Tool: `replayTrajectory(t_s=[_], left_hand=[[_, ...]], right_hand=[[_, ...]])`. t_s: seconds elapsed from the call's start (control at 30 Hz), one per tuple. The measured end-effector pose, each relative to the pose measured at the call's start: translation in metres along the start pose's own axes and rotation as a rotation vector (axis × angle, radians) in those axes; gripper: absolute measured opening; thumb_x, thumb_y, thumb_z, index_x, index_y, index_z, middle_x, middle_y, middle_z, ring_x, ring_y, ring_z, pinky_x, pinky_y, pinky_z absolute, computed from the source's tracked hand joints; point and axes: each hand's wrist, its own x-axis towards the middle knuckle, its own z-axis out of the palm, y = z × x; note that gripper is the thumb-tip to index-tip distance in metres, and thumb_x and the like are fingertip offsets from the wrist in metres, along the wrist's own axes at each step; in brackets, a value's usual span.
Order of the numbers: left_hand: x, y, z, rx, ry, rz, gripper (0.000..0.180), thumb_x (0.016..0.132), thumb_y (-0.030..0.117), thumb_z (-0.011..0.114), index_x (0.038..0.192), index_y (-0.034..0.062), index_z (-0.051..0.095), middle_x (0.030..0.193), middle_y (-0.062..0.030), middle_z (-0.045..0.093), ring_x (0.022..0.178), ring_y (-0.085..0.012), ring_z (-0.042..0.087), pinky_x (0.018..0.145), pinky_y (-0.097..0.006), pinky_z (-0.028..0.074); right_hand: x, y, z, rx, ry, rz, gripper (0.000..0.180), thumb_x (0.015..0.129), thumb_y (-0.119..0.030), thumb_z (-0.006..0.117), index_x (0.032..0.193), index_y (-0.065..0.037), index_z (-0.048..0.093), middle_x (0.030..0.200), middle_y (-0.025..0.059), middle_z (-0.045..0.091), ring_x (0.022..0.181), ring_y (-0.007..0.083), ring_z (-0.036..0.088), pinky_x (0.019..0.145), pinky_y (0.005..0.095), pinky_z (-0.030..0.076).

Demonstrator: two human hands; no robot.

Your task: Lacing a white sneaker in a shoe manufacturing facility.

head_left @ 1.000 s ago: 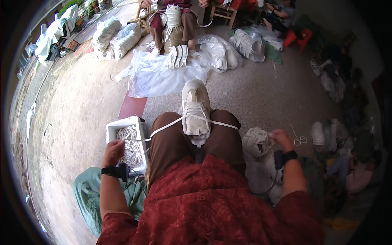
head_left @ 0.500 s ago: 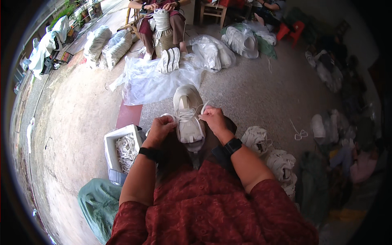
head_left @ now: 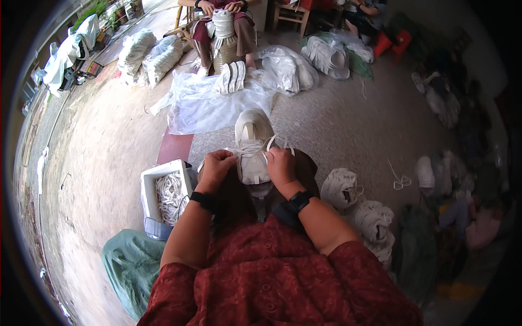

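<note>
A cream-white shoe upper rests in front of me between my knees, its toe pointing away. White shoelace runs across its eyelets. At the left edge of the lacing, my left hand is closed in a pinch on the lace. My right hand is closed at the right edge, with a loop of lace rising above its fingers. The fingertips of the right hand are partly hidden by the hand itself.
At my left stands a white foam box of loose laces, beside a green sack. White shoe uppers are heaped at my right. Ahead, clear plastic sheeting lies before a seated person handling an upper.
My right hand has moved slightly back toward me and turned, its fingers curling more over the lace. My left hand stays at the lacing's left edge. The whole view has shifted slightly.
</note>
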Motion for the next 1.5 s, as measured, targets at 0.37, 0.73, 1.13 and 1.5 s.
replayTrajectory(t_s=[0.37, 0.73, 1.13, 1.5], left_hand=[[-0.012, 0.027, 0.01, 0.045, 0.043, -0.01, 0.01, 0.076, 0.007, 0.064, 0.073, -0.0023, 0.062, 0.061, -0.002, 0.058, 0.053, -0.007, 0.051, 0.05, -0.022, 0.04], [-0.005, 0.019, 0.001, -0.041, 0.004, -0.046, 0.011, 0.075, 0.006, 0.06, 0.067, -0.0013, 0.061, 0.057, -0.0025, 0.057, 0.049, -0.008, 0.05, 0.045, -0.023, 0.039], [0.002, 0.005, 0.017, 0.473, 0.187, 0.08, 0.018, 0.073, 0.019, 0.061, 0.072, 0.0008, 0.065, 0.067, -0.0179, 0.063, 0.065, -0.0294, 0.063, 0.062, -0.038, 0.05], [-0.008, 0.019, 0.03, 0.624, 0.23, 0.077, 0.022, 0.075, 0.024, 0.06, 0.072, 0.0026, 0.065, 0.072, -0.0207, 0.062, 0.073, -0.0349, 0.062, 0.068, -0.043, 0.049]], right_hand=[[-0.001, 0.012, 0.006, -0.083, 0.03, -0.17, 0.013, 0.065, 0.001, 0.053, 0.078, 0.002, 0.056, 0.072, 0.0198, 0.056, 0.073, 0.0371, 0.055, 0.069, 0.043, 0.045], [0.036, -0.016, -0.038, -0.458, -0.377, -0.809, 0.005, 0.072, -0.006, 0.051, 0.069, -0.004, 0.052, 0.073, 0.0145, 0.051, 0.069, 0.0301, 0.055, 0.06, 0.0389, 0.046], [0.01, -0.036, 0.0, 0.116, -0.332, -0.569, 0.003, 0.072, -0.004, 0.056, 0.073, -0.002, 0.058, 0.08, 0.0141, 0.053, 0.079, 0.032, 0.053, 0.07, 0.0384, 0.044], [0.014, -0.021, 0.013, 0.06, -0.172, -0.555, 0.007, 0.074, -0.002, 0.059, 0.08, -0.001, 0.061, 0.08, 0.0141, 0.055, 0.075, 0.031, 0.056, 0.067, 0.0373, 0.046]])
